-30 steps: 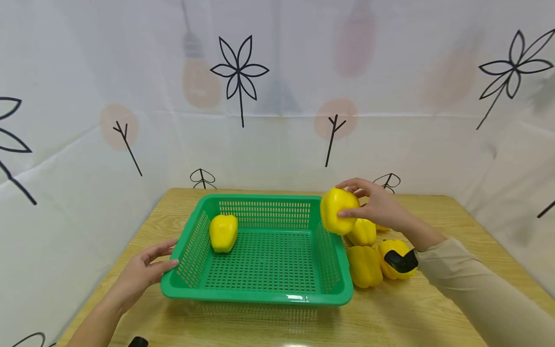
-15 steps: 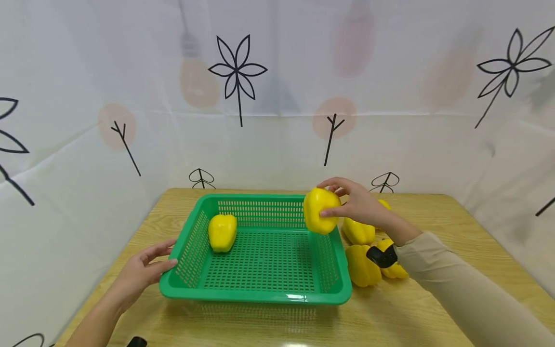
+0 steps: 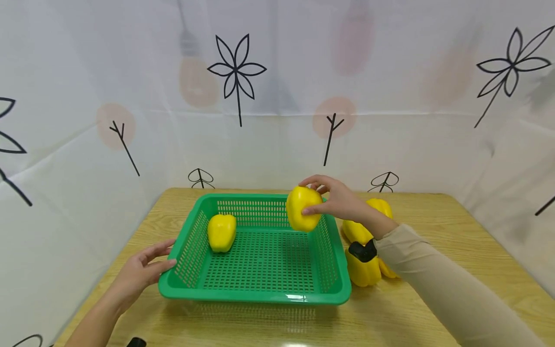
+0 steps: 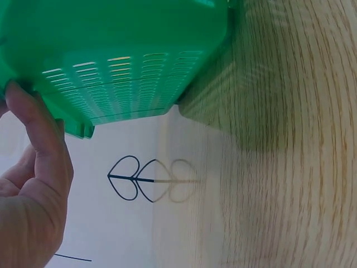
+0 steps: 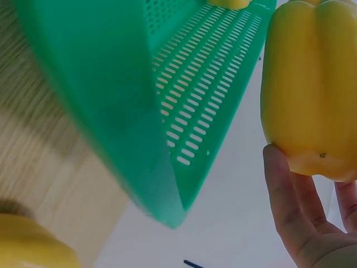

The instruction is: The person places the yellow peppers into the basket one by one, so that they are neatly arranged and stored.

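Observation:
A yellow bell pepper [image 3: 300, 207] hangs over the right part of a green plastic basket [image 3: 255, 297], held between the thumb and fingers of my right hand [image 3: 340, 200]. In the right wrist view the fingertips press on the lower end of this bell pepper [image 5: 312, 84]. Inside the basket, a second yellow bell pepper [image 3: 222, 233] rests at the left. My left hand [image 3: 140, 270] holds the basket's left rim, thumb and fingers at its edge. The left wrist view shows this hand [image 4: 42, 156] against the basket's rim [image 4: 72, 128].
Several more yellow bell peppers [image 3: 363, 270] lie on the wooden table [image 3: 427, 226] just right of the basket, partly hidden by my right forearm. A white patterned cloth [image 3: 277, 149] hangs behind the table. A black device [image 3: 364, 250] shows at my right wrist.
My right hand has carried the held bell pepper leftward, from above the basket's right rim to over its inside. The left hand stays at the rim.

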Motion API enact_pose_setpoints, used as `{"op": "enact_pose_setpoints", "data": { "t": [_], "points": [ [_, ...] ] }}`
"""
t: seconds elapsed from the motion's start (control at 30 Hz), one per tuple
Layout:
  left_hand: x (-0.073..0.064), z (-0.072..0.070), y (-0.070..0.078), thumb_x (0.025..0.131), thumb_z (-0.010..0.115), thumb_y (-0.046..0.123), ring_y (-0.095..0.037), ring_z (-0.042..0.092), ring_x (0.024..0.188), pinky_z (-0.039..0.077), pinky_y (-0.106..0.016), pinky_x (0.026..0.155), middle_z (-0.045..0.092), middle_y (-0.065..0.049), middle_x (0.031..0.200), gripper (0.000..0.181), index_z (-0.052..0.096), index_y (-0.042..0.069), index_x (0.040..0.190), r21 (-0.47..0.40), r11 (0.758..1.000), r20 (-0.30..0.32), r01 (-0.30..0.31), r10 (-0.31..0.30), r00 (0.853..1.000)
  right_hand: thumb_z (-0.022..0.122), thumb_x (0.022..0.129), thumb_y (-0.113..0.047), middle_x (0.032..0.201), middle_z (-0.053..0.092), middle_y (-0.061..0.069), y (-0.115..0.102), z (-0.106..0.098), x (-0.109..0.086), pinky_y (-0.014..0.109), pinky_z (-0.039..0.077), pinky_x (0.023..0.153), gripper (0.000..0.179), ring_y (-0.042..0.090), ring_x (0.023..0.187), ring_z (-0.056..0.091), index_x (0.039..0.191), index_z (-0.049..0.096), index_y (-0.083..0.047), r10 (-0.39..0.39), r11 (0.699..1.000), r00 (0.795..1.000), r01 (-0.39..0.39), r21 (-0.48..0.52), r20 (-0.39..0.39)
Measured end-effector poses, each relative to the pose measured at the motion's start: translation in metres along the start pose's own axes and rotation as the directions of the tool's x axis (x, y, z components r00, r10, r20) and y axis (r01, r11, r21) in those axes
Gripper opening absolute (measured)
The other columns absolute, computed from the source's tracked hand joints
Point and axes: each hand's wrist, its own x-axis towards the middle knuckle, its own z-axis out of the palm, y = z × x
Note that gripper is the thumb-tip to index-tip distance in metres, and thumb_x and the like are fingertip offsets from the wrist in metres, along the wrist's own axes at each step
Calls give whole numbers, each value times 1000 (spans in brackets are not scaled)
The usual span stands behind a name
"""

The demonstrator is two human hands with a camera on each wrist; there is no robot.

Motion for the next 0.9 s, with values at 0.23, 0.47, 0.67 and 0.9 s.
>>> {"op": "enact_pose_setpoints", "data": {
  "t": [0.23, 0.47, 0.67, 0.9],
  "points": [
    [0, 0, -1, 91, 62, 25, -12, 59, 100, 50, -35, 82, 33, -19, 137, 65, 32, 6, 145, 7, 1000, -3, -9, 10, 1000, 81, 74, -25, 117, 50, 13, -4, 12, 12, 38, 51, 73, 56, 31, 102, 50, 123, 57, -14, -17, 1000, 1000, 17, 15, 11],
    [0, -1, -1, 91, 62, 25, -11, 58, 100, 50, -35, 82, 34, -19, 137, 64, 33, 6, 145, 16, 1000, -7, -9, 9, 1000, 81, 73, -26, 118, 50, 12, -9, 24, 23, 38, 51, 74, 56, 30, 102, 50, 123, 57, -16, 1, 999, 999, -2, 41, 32],
    [0, -1, -2, 91, 62, 25, -11, 58, 100, 50, -35, 81, 34, -20, 137, 64, 33, 6, 144, 10, 1000, -8, -18, 18, 1000, 81, 73, -26, 116, 51, 11, -12, 34, 32, 38, 50, 73, 56, 30, 101, 50, 123, 57, -18, -2, 999, 999, 1, 48, 39],
    [1, 0, -2, 91, 62, 25, -12, 59, 99, 50, -35, 82, 33, -19, 137, 64, 32, 6, 145, 5, 1000, -6, -16, 16, 1000, 81, 73, -24, 115, 52, 10, -11, 48, 43, 35, 51, 71, 55, 28, 97, 52, 122, 57, -17, 2, 999, 999, -4, 50, 53]
  ]
}}
